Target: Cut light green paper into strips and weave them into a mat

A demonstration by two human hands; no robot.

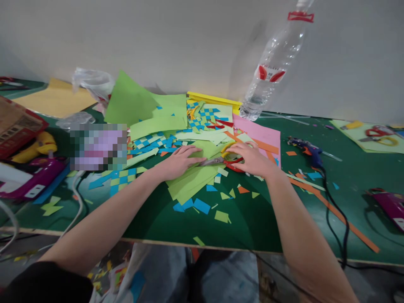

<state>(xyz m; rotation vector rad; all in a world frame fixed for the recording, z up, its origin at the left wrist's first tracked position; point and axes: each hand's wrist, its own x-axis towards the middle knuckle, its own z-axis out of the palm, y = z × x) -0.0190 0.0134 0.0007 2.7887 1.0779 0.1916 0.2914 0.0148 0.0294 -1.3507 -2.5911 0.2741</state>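
Observation:
In the head view, my right hand grips a pair of scissors with one yellow and one red handle loop. Their metal blades point left across light green paper, and the tips reach close to my left thumb. My left hand lies on the left part of this paper, fingers stretched out and thumb apart from them. The green sheets overlap beneath both hands, so part of them is hidden. Small blue, green and orange paper scraps lie in front of the hands.
Blue-and-green woven paper strips and larger green sheets lie behind. A plastic bottle leans on the wall. At right are a blue glue gun with a cord and a long orange strip. A cardboard box stands left.

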